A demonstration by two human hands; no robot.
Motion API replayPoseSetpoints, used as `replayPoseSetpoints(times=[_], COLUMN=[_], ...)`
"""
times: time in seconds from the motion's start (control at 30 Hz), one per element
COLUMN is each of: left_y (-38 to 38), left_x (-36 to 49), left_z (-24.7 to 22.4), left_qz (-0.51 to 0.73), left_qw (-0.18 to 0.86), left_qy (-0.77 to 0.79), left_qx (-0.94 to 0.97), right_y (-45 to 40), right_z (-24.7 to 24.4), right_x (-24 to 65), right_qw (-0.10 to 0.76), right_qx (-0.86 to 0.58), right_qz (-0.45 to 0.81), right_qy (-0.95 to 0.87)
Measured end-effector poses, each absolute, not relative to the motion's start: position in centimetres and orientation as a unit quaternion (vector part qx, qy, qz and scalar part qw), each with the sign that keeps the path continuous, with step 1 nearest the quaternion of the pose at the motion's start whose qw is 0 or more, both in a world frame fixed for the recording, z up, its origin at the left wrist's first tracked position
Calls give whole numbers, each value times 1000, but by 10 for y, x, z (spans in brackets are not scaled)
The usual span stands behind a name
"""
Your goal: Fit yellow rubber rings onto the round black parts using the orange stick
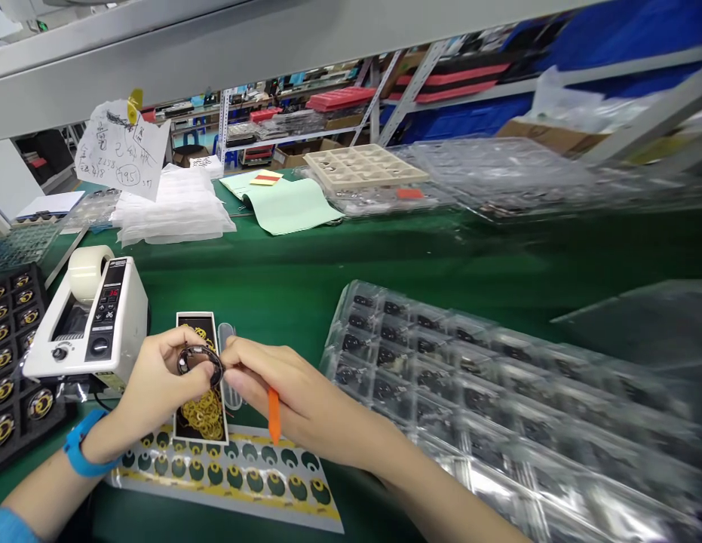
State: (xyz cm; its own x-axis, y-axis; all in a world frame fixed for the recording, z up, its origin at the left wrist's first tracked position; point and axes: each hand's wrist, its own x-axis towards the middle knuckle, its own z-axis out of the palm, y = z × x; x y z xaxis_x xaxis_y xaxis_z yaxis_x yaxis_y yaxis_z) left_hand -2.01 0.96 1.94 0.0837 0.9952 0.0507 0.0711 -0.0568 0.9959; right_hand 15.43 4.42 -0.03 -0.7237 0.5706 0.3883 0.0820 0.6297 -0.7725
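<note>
A green work mat (305,279) covers the bench, and the biggest thing on it is the clear blister tray (498,392) of small dark parts, spreading off to the person's right. On the left stands a white tape dispenser (90,317) with a roll on top, beside a black tray (14,354) of gold-ringed parts. Nearer in lies a sheet of round stickers (231,471), and across its top edge a small black card (200,377) heaped with thin gold rings. Above that card the two hands meet: the left hand (158,388) pinches a small dark ring-shaped part (199,360) between thumb and fingers, and the right hand (277,388) comes in from the right, fingertips closed on the part's near edge (an orange stick (274,413) is tucked under its fingers, pointing down). The part sits between both hands, flat face tilted towards the wearer, touching each.
</note>
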Motion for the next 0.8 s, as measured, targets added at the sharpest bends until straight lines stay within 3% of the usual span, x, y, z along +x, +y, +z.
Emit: replayPoseSetpoints(times=[0.1,0.3,0.5,0.63,0.8], left_y=[9,9,12,14,17], left_x=[-19,-21,-27,-26,-24], left_z=[20,19,12,10,4], left_qz=[477,494,483,489,518], left_qw=[478,481,522,520,394], left_qy=[485,481,457,447,437], left_qx=[556,542,535,539,621], right_y=[45,49,50,49,51], right_z=[-1,-9,-6,-7,-8], right_x=[155,150,153,150,145], right_qw=[319,319,333,322,358], right_qx=[-186,-173,-227,-239,-287], right_qz=[379,513,456,557,633], right_qy=[-849,-778,-794,-727,-624])
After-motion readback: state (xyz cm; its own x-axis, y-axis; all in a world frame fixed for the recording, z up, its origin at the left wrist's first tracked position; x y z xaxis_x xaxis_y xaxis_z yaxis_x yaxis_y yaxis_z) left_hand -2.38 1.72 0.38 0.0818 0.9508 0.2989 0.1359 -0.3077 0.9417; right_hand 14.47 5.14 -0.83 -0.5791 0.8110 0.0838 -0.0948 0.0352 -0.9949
